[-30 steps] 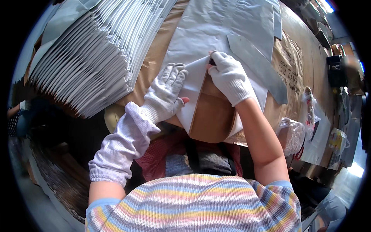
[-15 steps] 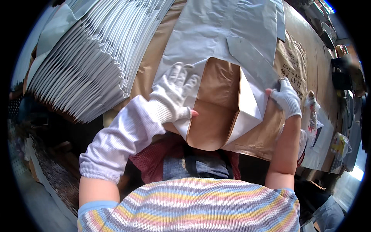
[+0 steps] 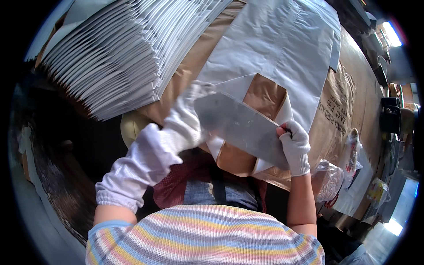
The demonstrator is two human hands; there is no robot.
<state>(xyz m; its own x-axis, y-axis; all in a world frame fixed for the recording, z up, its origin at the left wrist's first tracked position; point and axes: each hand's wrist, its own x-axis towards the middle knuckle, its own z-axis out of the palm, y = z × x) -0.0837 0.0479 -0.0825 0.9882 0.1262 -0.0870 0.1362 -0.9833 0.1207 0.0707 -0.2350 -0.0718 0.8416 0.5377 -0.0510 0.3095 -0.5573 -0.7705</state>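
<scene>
A white paper sack (image 3: 274, 48) lies before me, its near end spread into a pocket with a brown paper lining (image 3: 265, 94). Across that pocket, at a slant, is a flat grey plate (image 3: 240, 126), hiding the pocket's middle. My right hand (image 3: 295, 145), in a white glove with bare fingertips showing, is closed on the plate's right end. My gloved left hand (image 3: 187, 117) is at the plate's left end, next to the sack's left fold. It is blurred, and its grip cannot be made out.
A thick stack of folded white sacks (image 3: 112, 57) leans at the far left. Brown wrapping paper with dark print (image 3: 338, 104) covers the surface at right. Clear plastic bags (image 3: 329, 179) lie at the near right edge. Below the stack is a dark gap.
The grey plate, earlier flat on the sack beyond the pocket, is now across the pocket in my right hand. That hand has come left and nearer. The left hand has shifted slightly left.
</scene>
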